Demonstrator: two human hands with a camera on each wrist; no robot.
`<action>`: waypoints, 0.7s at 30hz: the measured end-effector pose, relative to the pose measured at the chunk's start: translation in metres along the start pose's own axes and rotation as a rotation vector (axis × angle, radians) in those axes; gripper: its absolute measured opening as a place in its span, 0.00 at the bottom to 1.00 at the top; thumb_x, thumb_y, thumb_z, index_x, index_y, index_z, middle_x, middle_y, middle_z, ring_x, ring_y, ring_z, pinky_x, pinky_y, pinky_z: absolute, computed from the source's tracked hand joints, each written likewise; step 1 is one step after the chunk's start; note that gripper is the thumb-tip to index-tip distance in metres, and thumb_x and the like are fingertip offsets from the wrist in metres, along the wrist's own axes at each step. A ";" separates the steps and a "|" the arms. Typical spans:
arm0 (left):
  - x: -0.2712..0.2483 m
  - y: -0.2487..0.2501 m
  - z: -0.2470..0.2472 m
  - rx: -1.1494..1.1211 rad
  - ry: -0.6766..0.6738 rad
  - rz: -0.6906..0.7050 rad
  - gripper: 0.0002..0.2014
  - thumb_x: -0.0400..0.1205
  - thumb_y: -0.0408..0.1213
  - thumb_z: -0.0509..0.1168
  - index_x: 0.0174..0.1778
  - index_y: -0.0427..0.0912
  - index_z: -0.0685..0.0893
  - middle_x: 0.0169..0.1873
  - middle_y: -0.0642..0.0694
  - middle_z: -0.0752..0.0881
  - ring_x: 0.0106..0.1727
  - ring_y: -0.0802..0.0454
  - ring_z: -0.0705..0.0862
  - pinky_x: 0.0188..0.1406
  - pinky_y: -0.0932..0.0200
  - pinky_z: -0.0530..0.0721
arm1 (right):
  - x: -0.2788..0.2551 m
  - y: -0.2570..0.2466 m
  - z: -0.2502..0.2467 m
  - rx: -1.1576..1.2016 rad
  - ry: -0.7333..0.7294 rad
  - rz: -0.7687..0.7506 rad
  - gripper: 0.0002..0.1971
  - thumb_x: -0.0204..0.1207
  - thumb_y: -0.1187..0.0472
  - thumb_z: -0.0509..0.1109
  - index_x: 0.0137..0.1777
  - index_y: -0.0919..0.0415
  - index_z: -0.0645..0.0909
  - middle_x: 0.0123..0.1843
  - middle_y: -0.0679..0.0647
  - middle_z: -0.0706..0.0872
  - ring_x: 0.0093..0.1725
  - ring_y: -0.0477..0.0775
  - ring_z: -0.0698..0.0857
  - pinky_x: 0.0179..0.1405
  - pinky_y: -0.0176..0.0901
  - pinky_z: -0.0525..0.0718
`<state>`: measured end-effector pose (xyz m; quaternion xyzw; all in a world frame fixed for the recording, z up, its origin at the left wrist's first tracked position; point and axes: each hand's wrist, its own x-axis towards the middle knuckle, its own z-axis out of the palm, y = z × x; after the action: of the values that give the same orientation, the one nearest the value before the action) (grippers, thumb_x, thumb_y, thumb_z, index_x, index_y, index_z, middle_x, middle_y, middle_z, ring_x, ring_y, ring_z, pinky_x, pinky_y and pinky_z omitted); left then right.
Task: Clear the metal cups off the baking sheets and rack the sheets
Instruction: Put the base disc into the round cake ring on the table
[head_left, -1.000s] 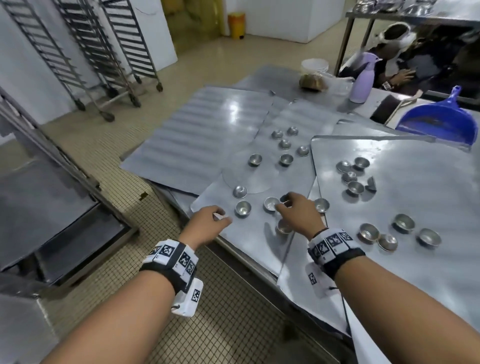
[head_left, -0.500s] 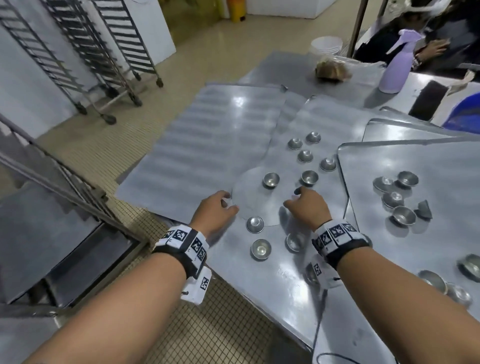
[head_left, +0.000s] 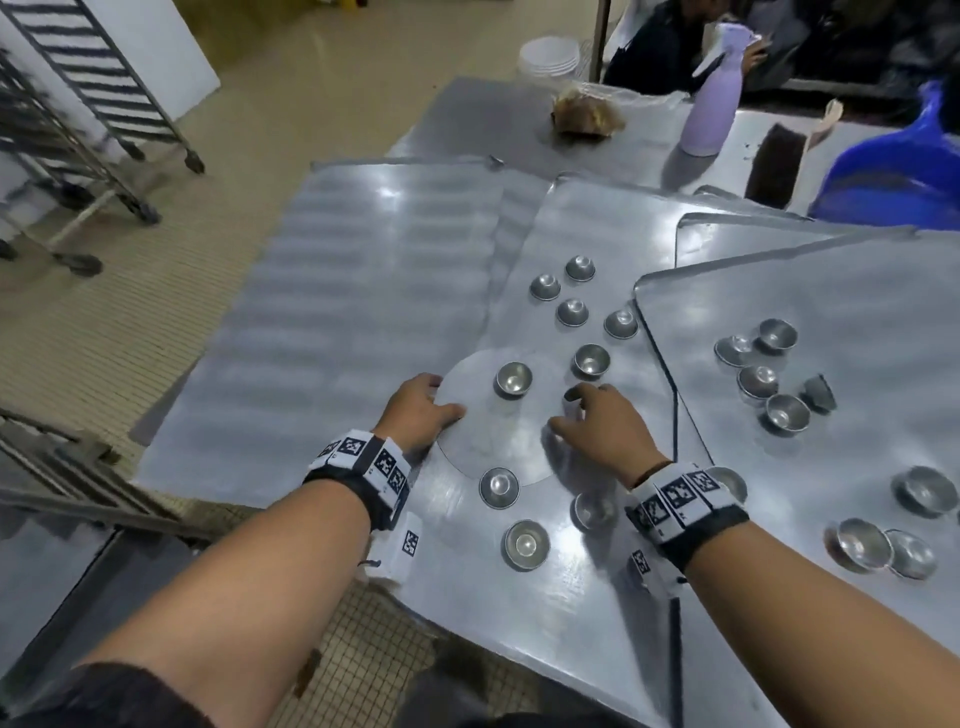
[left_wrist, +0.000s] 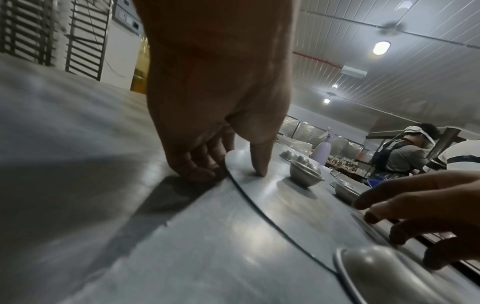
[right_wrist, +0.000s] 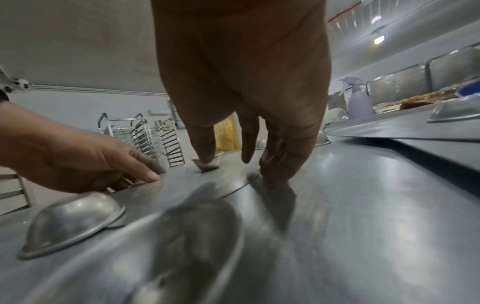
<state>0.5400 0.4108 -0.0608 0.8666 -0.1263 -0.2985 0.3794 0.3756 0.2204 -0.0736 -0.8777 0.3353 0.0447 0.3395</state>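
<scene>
Head: cup (head_left: 514, 378) on disc (head_left: 467, 444) between hands (head_left: 415, 410) (head_left: 602, 421)

The steel table (head_left: 467, 119) bears overlapping sheets that overhang its near edge: a ribbed sheet (head_left: 353, 312) at the left, a flat sheet (head_left: 582, 223) beside it, and a right sheet (head_left: 831, 322) on top of others. At the far end are a spray bottle (head_left: 709, 117), a bag (head_left: 582, 117), a brush (head_left: 776, 166) and a dustpan (head_left: 893, 171)

small metal cups (head_left: 513, 378) lie scattered, some upright, some inverted, on overlapping flat baking sheets (head_left: 550, 623).
</scene>
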 end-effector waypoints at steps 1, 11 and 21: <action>0.004 0.000 -0.002 -0.014 -0.025 0.006 0.25 0.80 0.34 0.77 0.72 0.38 0.79 0.52 0.47 0.86 0.46 0.55 0.85 0.36 0.69 0.79 | 0.002 -0.003 0.000 0.000 0.017 0.013 0.25 0.74 0.44 0.71 0.68 0.53 0.79 0.64 0.58 0.80 0.59 0.59 0.83 0.60 0.52 0.82; 0.028 -0.022 -0.021 -0.091 -0.219 0.080 0.20 0.81 0.38 0.77 0.64 0.44 0.76 0.49 0.46 0.86 0.44 0.53 0.87 0.34 0.62 0.83 | 0.022 -0.075 0.036 -0.055 0.111 -0.036 0.32 0.73 0.47 0.71 0.78 0.47 0.71 0.74 0.56 0.77 0.68 0.63 0.79 0.65 0.56 0.81; 0.050 -0.030 -0.035 -0.255 -0.375 0.057 0.18 0.82 0.33 0.74 0.64 0.40 0.75 0.57 0.34 0.86 0.51 0.36 0.91 0.32 0.46 0.91 | 0.010 -0.043 0.034 -0.061 0.278 0.177 0.28 0.75 0.49 0.74 0.75 0.49 0.75 0.69 0.55 0.83 0.65 0.63 0.82 0.58 0.52 0.81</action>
<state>0.6011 0.4297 -0.0855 0.7372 -0.1801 -0.4570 0.4640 0.4155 0.2592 -0.0781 -0.8523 0.4535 -0.0374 0.2578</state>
